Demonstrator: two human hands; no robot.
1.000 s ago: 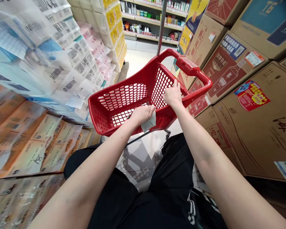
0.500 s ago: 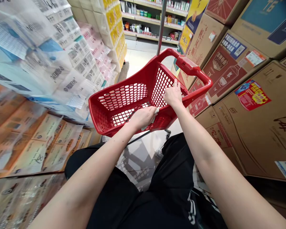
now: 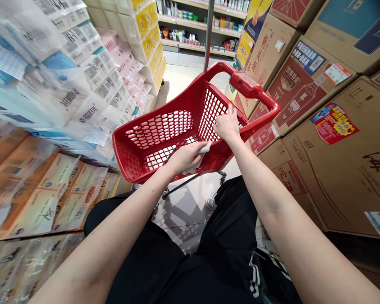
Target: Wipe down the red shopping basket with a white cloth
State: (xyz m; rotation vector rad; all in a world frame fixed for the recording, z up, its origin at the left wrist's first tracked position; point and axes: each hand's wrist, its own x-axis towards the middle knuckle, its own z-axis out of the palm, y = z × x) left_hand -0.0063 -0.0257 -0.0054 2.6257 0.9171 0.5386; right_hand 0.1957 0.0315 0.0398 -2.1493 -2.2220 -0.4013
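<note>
A red plastic shopping cart (image 3: 177, 100) stands in front of me, its lattice basket with nothing inside that I can see. My left hand (image 3: 184, 158) is closed around a pale cloth (image 3: 204, 147) at the basket's near rim, and part of the cloth hangs on the outer side. My right hand (image 3: 227, 126) is closed over the top edge of the lattice end panel (image 3: 211, 112), beside the cart's handle (image 3: 247, 85). Its fingertips point away from me.
Plastic-wrapped paper packs (image 3: 82, 93) are stacked close on the left, with orange packs (image 3: 34, 169) lower down. Cardboard cartons (image 3: 329, 169) rise on the right. A metal pole (image 3: 209, 38) stands behind the cart. Stocked shelves (image 3: 196, 25) lie beyond the tiled floor (image 3: 177, 74).
The cart and both hands appear slightly farther left in view. My left hand has turned a little, and more of the cloth shows at its fingers. My right hand keeps its hold.
</note>
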